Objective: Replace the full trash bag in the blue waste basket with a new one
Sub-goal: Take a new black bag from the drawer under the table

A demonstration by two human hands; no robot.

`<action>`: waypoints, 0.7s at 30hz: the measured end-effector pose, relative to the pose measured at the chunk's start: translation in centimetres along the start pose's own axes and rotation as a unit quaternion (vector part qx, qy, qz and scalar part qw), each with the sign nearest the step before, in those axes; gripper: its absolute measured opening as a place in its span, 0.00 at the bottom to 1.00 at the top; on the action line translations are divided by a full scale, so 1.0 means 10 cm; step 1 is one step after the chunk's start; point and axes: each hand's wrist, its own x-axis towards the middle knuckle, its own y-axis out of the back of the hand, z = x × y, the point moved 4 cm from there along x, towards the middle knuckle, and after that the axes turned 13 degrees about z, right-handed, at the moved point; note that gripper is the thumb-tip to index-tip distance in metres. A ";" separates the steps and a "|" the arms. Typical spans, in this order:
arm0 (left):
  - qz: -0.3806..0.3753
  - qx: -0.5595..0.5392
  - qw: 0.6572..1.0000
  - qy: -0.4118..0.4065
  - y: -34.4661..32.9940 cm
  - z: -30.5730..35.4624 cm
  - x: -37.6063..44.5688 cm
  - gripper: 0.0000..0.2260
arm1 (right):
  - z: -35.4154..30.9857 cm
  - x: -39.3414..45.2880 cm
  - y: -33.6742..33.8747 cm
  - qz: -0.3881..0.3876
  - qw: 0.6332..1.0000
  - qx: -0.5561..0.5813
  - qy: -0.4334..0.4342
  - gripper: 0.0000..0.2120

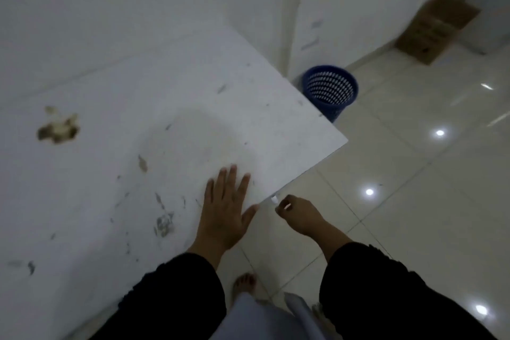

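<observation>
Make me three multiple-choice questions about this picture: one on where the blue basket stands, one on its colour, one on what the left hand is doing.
1. Where does the waste basket stand?
A. On the floor past the far corner of the white table
B. On top of the table
C. Beside the cardboard box

2. What colour is the basket?
A. Red
B. Blue
C. Green

3. What is the left hand doing?
A. Holding a bag
B. Closed in a fist
C. Lying flat on the table, fingers spread

Answers:
1 A: the table corner partly hides it, the basket sitting on the tiles by the wall.
2 B: its perforated wall is blue.
3 C: the palm is down near the table edge, holding nothing.
</observation>
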 end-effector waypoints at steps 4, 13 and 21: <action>0.026 0.032 0.999 0.031 -0.03 0.06 -0.08 0.29 | 0.13 0.16 -0.13 -0.041 0.999 0.021 0.025 0.18; 0.126 0.084 0.955 0.255 -0.20 0.68 -0.54 0.32 | 0.18 0.29 -0.31 -0.014 0.991 0.092 0.092 0.24; 0.178 0.131 0.955 0.196 -0.33 0.58 -0.62 0.31 | 0.21 0.40 -0.60 -0.002 0.962 0.268 0.055 0.19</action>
